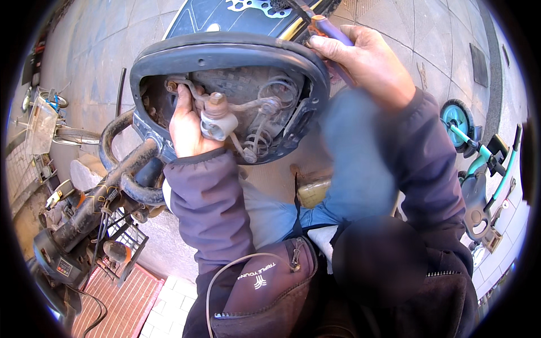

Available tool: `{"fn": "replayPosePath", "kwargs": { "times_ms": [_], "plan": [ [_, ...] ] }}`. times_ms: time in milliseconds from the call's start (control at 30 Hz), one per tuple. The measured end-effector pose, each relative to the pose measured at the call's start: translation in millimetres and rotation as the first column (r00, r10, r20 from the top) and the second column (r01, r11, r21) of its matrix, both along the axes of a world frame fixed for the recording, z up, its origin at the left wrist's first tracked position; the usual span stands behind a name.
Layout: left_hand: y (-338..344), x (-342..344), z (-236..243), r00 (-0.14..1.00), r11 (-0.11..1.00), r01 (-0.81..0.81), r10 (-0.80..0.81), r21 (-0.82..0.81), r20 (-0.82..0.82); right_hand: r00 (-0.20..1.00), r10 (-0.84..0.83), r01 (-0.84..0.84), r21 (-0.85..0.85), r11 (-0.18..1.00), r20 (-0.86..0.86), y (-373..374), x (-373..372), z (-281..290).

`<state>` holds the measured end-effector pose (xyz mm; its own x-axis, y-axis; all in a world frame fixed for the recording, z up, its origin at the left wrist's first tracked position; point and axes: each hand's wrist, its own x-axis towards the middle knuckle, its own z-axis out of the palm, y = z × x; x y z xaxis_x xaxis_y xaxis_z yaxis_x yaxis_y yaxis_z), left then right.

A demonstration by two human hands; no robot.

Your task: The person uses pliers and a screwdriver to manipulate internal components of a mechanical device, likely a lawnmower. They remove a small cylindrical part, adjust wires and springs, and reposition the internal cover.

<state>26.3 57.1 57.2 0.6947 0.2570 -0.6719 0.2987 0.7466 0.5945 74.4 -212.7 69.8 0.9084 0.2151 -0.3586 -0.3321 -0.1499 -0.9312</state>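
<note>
A dark bicycle saddle (228,45) shows its underside, with coil springs (260,143), rusty rails and a clamp (218,123) in the hollow. Inside that hollow my left hand (189,129) is closed around the saddle's underside beside the clamp; most of its fingers are hidden. Just past the saddle's right rim, my right hand (372,62) grips a tool with a purple handle (331,29). The working end of this tool lies near the upper edge and is too unclear to name.
Behind the saddle lies a dark blue panel (197,19) with a silver multi-hole bicycle wrench (259,7) on it. A black tubular bike frame (135,160) runs down the left side. At right stands a turquoise-wheeled scooter (457,121). A waist bag (265,281) rests at my lap.
</note>
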Motion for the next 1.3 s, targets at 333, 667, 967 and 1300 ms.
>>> {"fn": "replayPosePath", "kwargs": {
  "times_ms": [333, 667, 967, 1300],
  "plan": [
    [7, -4, 0, 0.993, 0.958, 0.094, -0.073, -0.272, 0.088, 0.968, 0.229, -0.209, 0.181, 0.961, -0.103, -5, 2, 30],
    [8, -11, 1, 0.992, 0.921, 0.114, -0.085, -0.373, 0.094, 0.977, 0.212, -0.208, 0.25, 0.946, 0.009, 5, -1, 28],
    [5, -15, -7, 0.997, 0.965, 0.034, -0.052, -0.261, -0.061, 0.995, 0.098, -0.091, 0.19, 0.978, -0.027, 19, -2, 16],
    [9, -19, -16, 0.999, 0.948, -0.01, -0.005, -0.318, -0.044, 0.998, 0.066, -0.065, 0.103, 0.993, -0.004, 22, -3, 18]
  ]
}}
